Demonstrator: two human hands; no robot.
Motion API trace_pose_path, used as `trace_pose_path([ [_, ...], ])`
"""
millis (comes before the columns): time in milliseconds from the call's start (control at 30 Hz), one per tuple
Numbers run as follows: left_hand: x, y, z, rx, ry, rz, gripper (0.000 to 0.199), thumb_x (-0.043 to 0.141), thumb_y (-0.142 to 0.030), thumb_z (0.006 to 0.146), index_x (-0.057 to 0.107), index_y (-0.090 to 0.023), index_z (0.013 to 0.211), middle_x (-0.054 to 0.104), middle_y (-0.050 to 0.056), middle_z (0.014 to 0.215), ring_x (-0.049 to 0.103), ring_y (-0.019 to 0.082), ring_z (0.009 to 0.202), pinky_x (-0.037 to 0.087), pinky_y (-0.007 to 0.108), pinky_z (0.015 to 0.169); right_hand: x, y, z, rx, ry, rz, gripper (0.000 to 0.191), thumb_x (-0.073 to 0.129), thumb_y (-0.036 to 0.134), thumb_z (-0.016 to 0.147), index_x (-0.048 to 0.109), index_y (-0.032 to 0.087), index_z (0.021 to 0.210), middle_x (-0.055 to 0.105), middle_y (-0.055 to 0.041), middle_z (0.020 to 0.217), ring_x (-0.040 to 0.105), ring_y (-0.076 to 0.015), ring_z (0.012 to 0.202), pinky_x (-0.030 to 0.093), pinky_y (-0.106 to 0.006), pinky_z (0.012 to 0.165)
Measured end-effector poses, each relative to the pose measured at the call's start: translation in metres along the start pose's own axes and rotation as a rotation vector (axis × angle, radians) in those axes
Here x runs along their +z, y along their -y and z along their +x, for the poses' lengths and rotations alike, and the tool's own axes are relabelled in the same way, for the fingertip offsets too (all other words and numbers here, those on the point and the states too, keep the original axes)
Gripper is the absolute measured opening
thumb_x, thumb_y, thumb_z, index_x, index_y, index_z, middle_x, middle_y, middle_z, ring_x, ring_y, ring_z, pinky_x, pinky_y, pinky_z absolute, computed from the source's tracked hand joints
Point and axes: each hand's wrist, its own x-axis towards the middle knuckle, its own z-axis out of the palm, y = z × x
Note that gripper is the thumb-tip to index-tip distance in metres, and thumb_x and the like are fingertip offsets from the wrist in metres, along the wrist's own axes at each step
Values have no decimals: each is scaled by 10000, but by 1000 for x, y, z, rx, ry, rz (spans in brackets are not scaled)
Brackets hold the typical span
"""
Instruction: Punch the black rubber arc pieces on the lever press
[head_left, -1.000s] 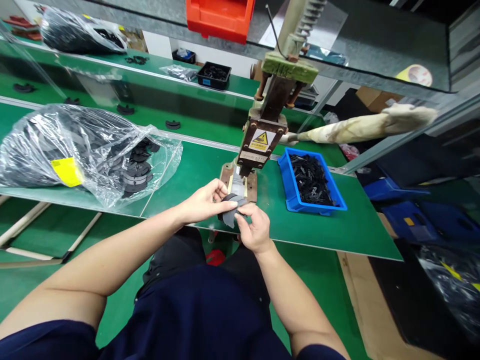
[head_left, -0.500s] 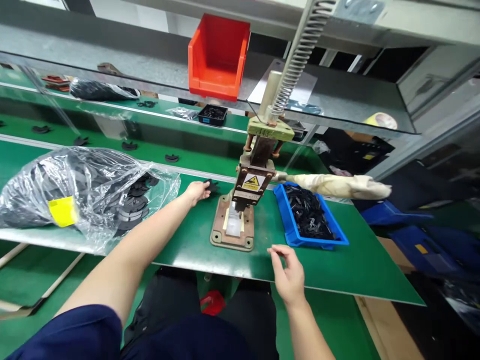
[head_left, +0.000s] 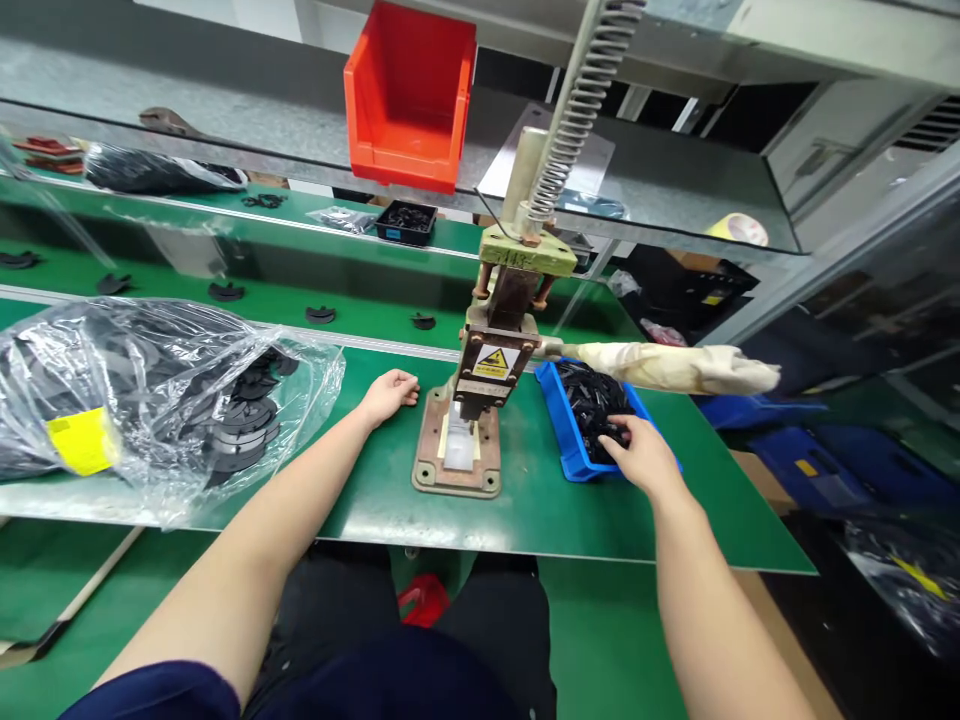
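My left hand (head_left: 391,396) rests just above the green bench, left of the hand press (head_left: 487,375). Its fingers are loosely curled, and nothing shows in them. My right hand (head_left: 642,452) reaches into a blue bin (head_left: 556,415) heaped with small black plastic parts (head_left: 589,400). Thumb and fingers close around dark pieces at the heap's surface; which piece they grip is partly hidden. A pale block (head_left: 458,452) sits in the press base under the ram. Beyond my left hand, a curved black part (head_left: 423,321) lies on the green conveyor.
A clear plastic bag (head_left: 172,390) of curved black parts covers the bench's left side. The press's cloth-wrapped handle (head_left: 675,368) sticks out over the blue bin. More curved parts (head_left: 321,314) lie along the conveyor. A red bin (head_left: 409,100) stands on the shelf above.
My left hand has let go of the curved black part, which now lies on the conveyor. My right hand has moved from the bench front into the blue bin. The view has shifted slightly.
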Motion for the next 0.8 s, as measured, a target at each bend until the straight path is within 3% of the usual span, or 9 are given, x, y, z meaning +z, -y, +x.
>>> trace_pose_path([
  [100, -7, 7, -28, 74, 49, 35, 502, 923, -530, 740, 678, -138, 936, 764, 81, 838, 706, 151, 685, 597, 287, 659, 9, 0, 32, 23, 160, -121, 576, 878, 449, 742, 711, 189, 1228, 742, -136, 1222, 713, -262, 1095, 578, -456, 1047],
  [267, -11, 15, -64, 102, 58, 71, 621, 908, -660, 680, 688, -148, 955, 766, 85, 842, 704, 167, 707, 592, 312, 681, 26, 12, 41, 68, 324, -246, 408, 646, 496, 988, 656, 188, 1257, 694, -82, 1277, 683, -187, 1134, 614, -434, 1011],
  [433, -16, 20, -73, 112, 54, 123, 639, 888, -684, 699, 690, -145, 980, 771, 88, 872, 706, 165, 723, 587, 309, 694, 22, 12, 29, 111, 299, -299, 416, 637, 492, 993, 643, 204, 1293, 668, -92, 1335, 667, -201, 1183, 608, -445, 1034],
  [567, -16, 24, -71, 131, 53, 172, 628, 874, -686, 716, 693, -148, 986, 773, 86, 867, 710, 175, 718, 587, 320, 691, 17, 13, 20, 51, 299, -269, 442, 644, 487, 989, 626, 205, 1329, 650, -98, 1377, 657, -214, 1219, 602, -466, 1056],
  [800, -12, 25, -75, 152, 35, 230, 595, 878, -667, 709, 694, -161, 961, 765, 71, 835, 711, 174, 712, 579, 301, 688, 29, 25, 31, 80, 341, -256, 449, 654, 488, 983, 627, 192, 1321, 660, -96, 1350, 666, -212, 1195, 611, -458, 1033],
])
